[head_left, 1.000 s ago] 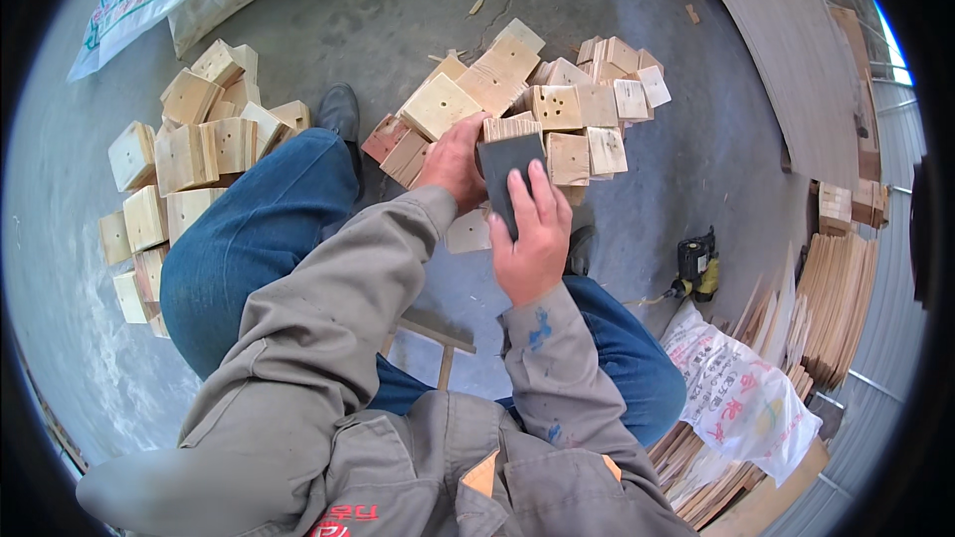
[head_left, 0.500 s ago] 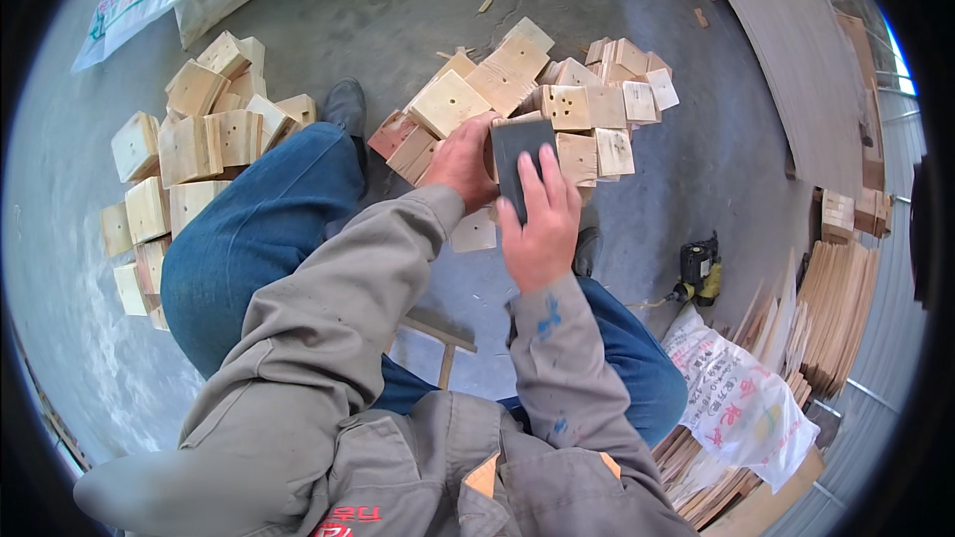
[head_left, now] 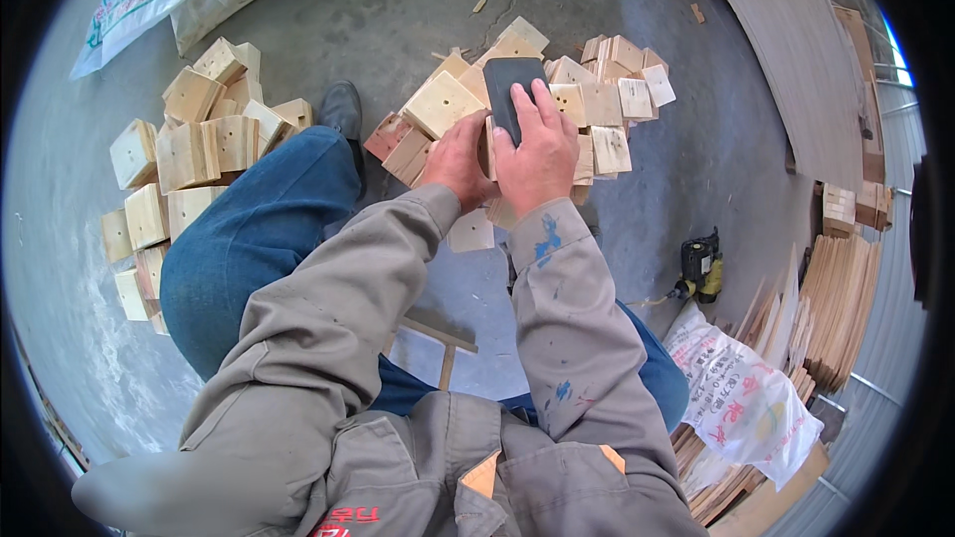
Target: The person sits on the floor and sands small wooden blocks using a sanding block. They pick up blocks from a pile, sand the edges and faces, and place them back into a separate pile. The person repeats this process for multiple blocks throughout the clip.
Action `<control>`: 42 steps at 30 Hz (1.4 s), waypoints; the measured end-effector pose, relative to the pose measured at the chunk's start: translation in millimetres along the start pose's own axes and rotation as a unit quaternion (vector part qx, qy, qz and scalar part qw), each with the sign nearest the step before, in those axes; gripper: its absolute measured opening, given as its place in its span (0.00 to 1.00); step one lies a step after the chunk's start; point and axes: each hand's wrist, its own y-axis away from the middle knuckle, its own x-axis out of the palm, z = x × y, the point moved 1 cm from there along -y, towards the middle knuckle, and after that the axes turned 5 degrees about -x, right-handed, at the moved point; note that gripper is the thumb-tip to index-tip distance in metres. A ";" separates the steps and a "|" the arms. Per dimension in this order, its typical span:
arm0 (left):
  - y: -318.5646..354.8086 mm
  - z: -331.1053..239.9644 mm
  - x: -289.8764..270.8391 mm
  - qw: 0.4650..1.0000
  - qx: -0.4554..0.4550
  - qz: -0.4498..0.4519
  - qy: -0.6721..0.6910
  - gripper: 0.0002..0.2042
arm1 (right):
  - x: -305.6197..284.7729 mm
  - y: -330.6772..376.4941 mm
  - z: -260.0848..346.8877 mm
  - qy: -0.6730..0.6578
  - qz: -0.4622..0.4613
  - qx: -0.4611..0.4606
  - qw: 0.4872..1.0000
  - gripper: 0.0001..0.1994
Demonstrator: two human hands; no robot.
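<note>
Just right of the middle, my left hand [head_left: 461,164] is closed on the side of a wooden block [head_left: 486,147], steadying it. My right hand [head_left: 538,147] lies over a flat, dark grey sanding block [head_left: 505,88], its fingers pressed on the top face and the thumb along the near left edge. The sanding block overlaps the held wooden block and hides most of it. Close around both hands sits a pile of pale wooden blocks [head_left: 441,104], several with small round holes. A reddish block [head_left: 386,134] lies at the pile's left end.
More wooden blocks [head_left: 183,156] are heaped left of my left knee. A yellow-and-black power tool [head_left: 701,264] is on the floor at right, near a white printed sack [head_left: 741,393] and stacked wood strips [head_left: 836,298]. Large boards [head_left: 786,50] lean at far right.
My right hand has pushed the sanding block away from me and slightly left across the held wooden block. The left hand stays nearly in place.
</note>
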 end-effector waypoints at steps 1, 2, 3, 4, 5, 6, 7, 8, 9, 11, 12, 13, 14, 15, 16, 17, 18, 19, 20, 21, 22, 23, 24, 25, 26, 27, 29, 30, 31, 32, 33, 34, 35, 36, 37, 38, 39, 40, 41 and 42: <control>-0.7 1.1 -0.1 1.000 0.003 0.000 0.002 0.51 | -0.5 -2.9 0.2 0.005 0.010 0.011 1.000 0.31; -0.6 3.6 0.4 1.000 0.005 -0.002 0.005 0.51 | -0.2 0.5 -0.6 -0.003 0.003 -0.006 1.000 0.31; -0.9 5.4 1.6 1.000 0.009 -0.005 0.005 0.51 | -0.7 8.6 -2.9 -0.011 -0.003 -0.023 1.000 0.32; -1.5 7.2 2.7 1.000 0.012 -0.009 0.005 0.50 | -3.6 17.2 -3.5 -0.018 -0.010 -0.039 0.999 0.32; -1.6 9.4 3.0 1.000 0.016 -0.011 0.004 0.50 | -9.3 28.6 -1.3 -0.017 -0.006 -0.037 0.999 0.32; -1.0 10.1 2.8 1.000 0.023 -0.007 0.004 0.49 | -17.0 44.5 2.3 -0.015 -0.001 -0.034 0.999 0.33; -0.6 10.5 3.1 1.000 0.030 -0.004 0.004 0.49 | -23.5 60.4 6.3 -0.014 0.003 -0.030 0.999 0.33; -0.3 8.5 1.7 0.999 0.037 -0.003 0.004 0.48 | -28.8 74.5 10.5 -0.020 0.004 -0.030 0.999 0.34; 2.4 1.2 -2.6 1.000 0.023 -0.002 0.003 0.46 | -32.4 89.3 12.7 -0.026 0.004 -0.028 0.999 0.34; 2.1 3.4 -0.6 1.000 0.023 -0.011 0.006 0.45 | -35.9 110.0 16.1 -0.036 0.003 -0.028 0.999 0.35; 1.8 4.7 0.8 1.000 0.023 -0.015 0.008 0.45 | -36.1 114.7 17.7 -0.040 0.001 -0.028 0.999 0.35; 1.0 5.4 2.9 0.999 0.025 -0.020 0.012 0.45 | -35.5 115.2 18.4 -0.045 -0.007 -0.020 0.999 0.35; -0.1 7.2 5.1 0.999 0.027 -0.024 0.013 0.45 | -35.2 112.4 18.2 -0.043 -0.011 -0.025 0.999 0.35; -1.0 9.6 6.6 0.999 0.029 -0.029 0.015 0.45 | -34.5 106.6 16.6 -0.041 -0.016 -0.030 0.999 0.35; -1.2 12.7 7.2 0.999 0.038 -0.030 0.012 0.46 | -32.3 99.5 15.4 -0.040 -0.020 -0.036 0.998 0.35; -1.1 16.0 8.5 0.998 0.047 -0.031 0.010 0.47 | -28.4 89.8 13.5 -0.034 -0.019 -0.032 0.999 0.34; -1.7 16.9 9.2 0.998 0.058 -0.031 0.008 0.47 | -24.3 76.3 11.2 -0.030 -0.017 -0.032 0.999 0.33; -3.8 18.4 10.1 0.999 0.031 -0.011 -0.002 0.49 | -19.7 60.5 8.6 -0.027 -0.016 -0.031 0.999 0.33; -2.8 17.6 9.4 0.999 0.029 -0.016 0.001 0.49 | -14.4 45.7 6.1 -0.024 -0.014 -0.031 0.999 0.32; -1.9 13.4 7.8 0.999 0.030 -0.019 0.004 0.50 | -9.0 31.2 2.9 -0.024 -0.015 -0.022 0.999 0.32; -1.2 9.2 5.9 0.999 0.030 -0.023 0.007 0.50 | -3.7 17.8 0.2 -0.023 -0.017 -0.013 1.000 0.32; -1.4 5.3 3.5 1.000 0.008 -0.008 0.007 0.51 | -1.4 9.3 -1.0 -0.022 -0.017 -0.006 1.000 0.31; -1.2 2.0 1.7 1.000 0.007 -0.006 0.005 0.50 | -1.9 6.1 -1.3 -0.017 -0.009 0.001 1.000 0.31; -0.7 -1.0 0.3 1.000 0.007 -0.004 0.005 0.50 | -2.9 3.8 -1.5 -0.011 -0.001 0.008 1.000 0.32; 0.2 -1.1 -1.2 1.000 0.004 -0.005 0.003 0.50 | -2.6 2.7 -0.8 -0.008 0.009 0.011 1.000 0.32; 0.1 1.5 -0.1 1.000 0.008 -0.010 0.002 0.50 | -2.9 7.3 -1.2 -0.012 0.002 -0.001 1.000 0.32; -1.1 8.3 5.4 1.000 0.017 -0.018 0.001 0.49 | -8.2 29.8 -2.4 -0.017 -0.011 -0.022 1.000 0.32; -0.5 9.8 4.9 1.000 0.021 -0.019 -0.004 0.49 | -12.8 42.2 1.1 -0.016 -0.008 -0.022 1.000 0.32; -0.4 10.8 4.8 0.999 0.025 -0.019 -0.008 0.49 | -18.9 56.2 5.5 -0.016 -0.005 -0.022 1.000 0.33; -0.3 8.6 5.1 0.999 0.030 -0.018 -0.008 0.48 | -26.6 68.9 9.5 -0.011 -0.002 -0.022 1.000 0.33; 0.3 5.1 2.7 1.000 0.023 -0.008 -0.005 0.48 | -31.1 80.4 13.2 -0.019 0.002 -0.016 1.000 0.34; 0.3 5.7 2.2 1.000 0.025 -0.012 -0.003 0.48 | -33.5 90.0 15.7 -0.025 0.002 -0.016 1.000 0.34; 0.0 6.1 1.8 0.999 0.028 -0.015 0.001 0.48 | -35.1 99.2 17.2 -0.030 0.001 -0.014 0.999 0.34; -0.3 6.5 1.5 0.999 0.031 -0.018 0.004 0.48 | -35.6 105.7 17.6 -0.036 0.001 -0.014 0.999 0.35; -0.6 6.0 2.3 0.999 0.033 -0.022 0.004 0.49 | -36.1 109.1 16.5 -0.040 -0.005 -0.015 0.999 0.35; -0.8 5.0 2.9 0.999 0.033 -0.025 0.004 0.49 | -35.6 108.2 15.8 -0.040 -0.008 -0.013 0.999 0.35; -0.7 4.4 2.8 0.999 0.034 -0.028 0.003 0.50 | -35.2 105.0 14.6 -0.041 -0.010 -0.012 0.999 0.35; -0.1 4.9 1.6 0.999 0.030 -0.023 -0.001 0.50 | -34.4 100.7 12.9 -0.042 -0.012 -0.011 0.999 0.35; 1.5 3.5 -0.1 0.999 0.026 -0.018 -0.005 0.50 | -32.9 93.7 9.4 -0.036 -0.011 -0.011 0.999 0.34; 2.4 -0.2 -2.4 1.000 0.023 -0.012 -0.009 0.51 | -31.2 84.8 3.7 -0.037 -0.014 -0.011 0.999 0.34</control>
